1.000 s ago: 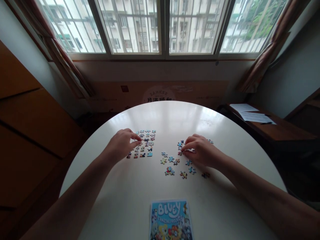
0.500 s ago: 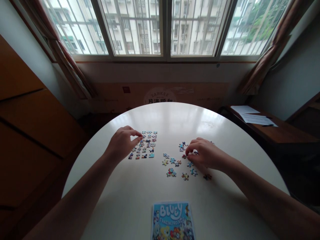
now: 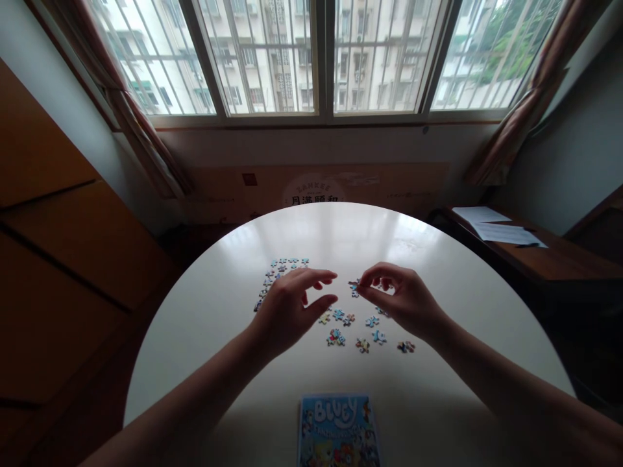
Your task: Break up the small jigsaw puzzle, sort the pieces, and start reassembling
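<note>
My left hand (image 3: 292,305) is above the middle of the table with its thumb and fingers apart and nothing between them. It covers part of the rows of puzzle pieces (image 3: 293,261) laid out behind it. Across a small gap, my right hand (image 3: 402,295) pinches a small puzzle piece (image 3: 354,283) between thumb and fingertips, raised over the loose pieces. Below the hands lie scattered puzzle pieces (image 3: 372,321), single or in small heaps, such as one heap (image 3: 335,337) near the middle. Some pieces are hidden by both hands.
A blue Bluey picture (image 3: 338,431) lies at the near edge of the round white table (image 3: 233,402). To the right, a brown side table (image 3: 569,256) bears white papers (image 3: 506,232) and pens. A barred window (image 3: 321,58) is ahead, an orange-brown cabinet (image 3: 48,272) at left.
My left hand has left the rows of pieces and moved right, its fingers opening. My right hand has lifted a puzzle piece from the loose ones and turned toward the left hand.
</note>
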Demonstrator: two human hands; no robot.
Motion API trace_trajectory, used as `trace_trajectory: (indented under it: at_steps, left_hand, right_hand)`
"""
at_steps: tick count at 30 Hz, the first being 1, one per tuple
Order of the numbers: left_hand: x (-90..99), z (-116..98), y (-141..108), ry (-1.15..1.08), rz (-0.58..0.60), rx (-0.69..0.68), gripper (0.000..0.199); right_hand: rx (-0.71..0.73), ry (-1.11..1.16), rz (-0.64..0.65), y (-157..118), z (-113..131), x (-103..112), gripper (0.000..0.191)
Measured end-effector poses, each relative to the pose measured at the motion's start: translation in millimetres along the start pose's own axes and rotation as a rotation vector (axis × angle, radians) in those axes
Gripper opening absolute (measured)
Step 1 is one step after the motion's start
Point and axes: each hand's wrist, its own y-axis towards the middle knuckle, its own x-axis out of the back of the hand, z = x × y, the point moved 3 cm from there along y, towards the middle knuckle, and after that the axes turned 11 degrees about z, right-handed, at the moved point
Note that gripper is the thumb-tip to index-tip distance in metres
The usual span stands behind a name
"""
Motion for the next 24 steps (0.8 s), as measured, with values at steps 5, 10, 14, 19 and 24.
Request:
trace_trajectory:
  at_steps: [5,10,14,19,24]
  left_hand:
    - [-10.3,-8,-1,-0.174,0.033,-0.007,0.011]
    - [-11.4,-6,-2,-0.240,0.043,0.059,0.011]
    - [-16.5,-4,-3,-0.277,0.028,0.062,0.011]
    - [17.7,43,12,-0.261,-0.163,0.215,0.019]
    - [73.6,137,42,-0.136,-0.154,0.409,0.027]
  right_hand:
    - [0.067,0.010,0.058,-5,7,-20,0.006]
    - [0.108,0.001,0.094,-5,6,-25,0.006]
    - [0.125,0.009,0.108,-4,6,-24,0.010]
    - [0.162,-0.342,-0.034,-3,-7,-3,0.031]
    - [0.134,-0.519,-0.044,4,-33,16,0.019]
